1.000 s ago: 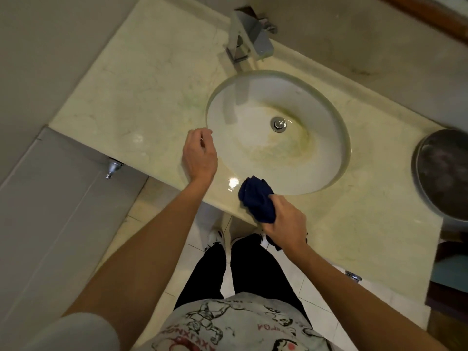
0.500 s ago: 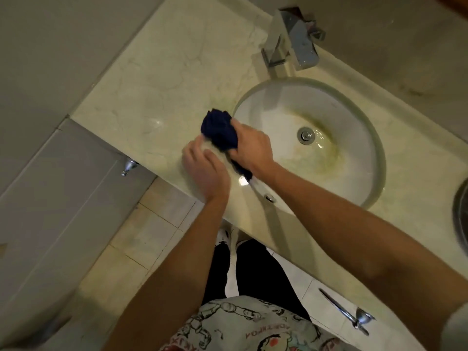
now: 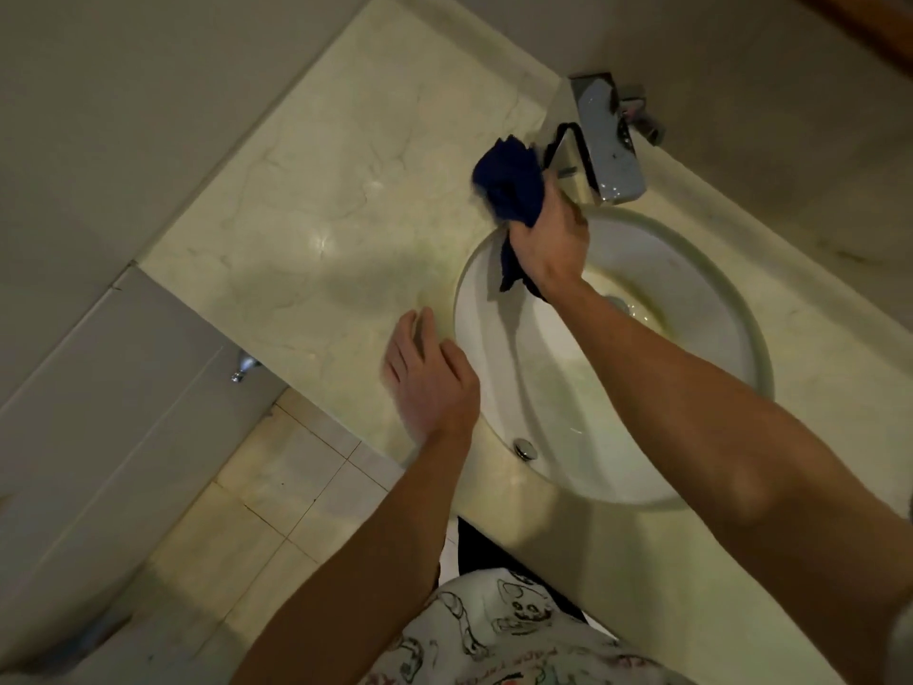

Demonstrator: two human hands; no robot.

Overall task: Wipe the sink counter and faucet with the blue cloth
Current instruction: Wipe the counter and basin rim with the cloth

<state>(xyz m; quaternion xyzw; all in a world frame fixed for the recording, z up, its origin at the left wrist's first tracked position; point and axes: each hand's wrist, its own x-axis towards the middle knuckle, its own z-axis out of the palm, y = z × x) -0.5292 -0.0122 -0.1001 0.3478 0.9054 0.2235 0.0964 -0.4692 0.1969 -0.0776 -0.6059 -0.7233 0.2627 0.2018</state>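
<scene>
Right hand (image 3: 548, 239), gripping the bunched blue cloth (image 3: 511, 182), has swept from the desk's (image 3: 296, 229) front edge to the faucet (image 3: 605, 140) base — faucet wiping looks next; left hand (image 3: 430, 383) rests flat, empty.

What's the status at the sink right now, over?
Right hand shut on blue cloth, pressed beside faucet base. Left hand open, flat on counter by basin rim. Nothing in the way.

The counter (image 3: 316, 200) left of the basin (image 3: 583, 437) lies open up to the side wall (image 3: 123, 91), leaving broad passage there. At the back, the faucet (image 3: 605, 140) blocks the way, with the right hand (image 3: 548, 239) and its blue cloth (image 3: 511, 185) crowded beside it. The left hand (image 3: 430, 383) occupies the near rim (fingers spread flat).
</scene>
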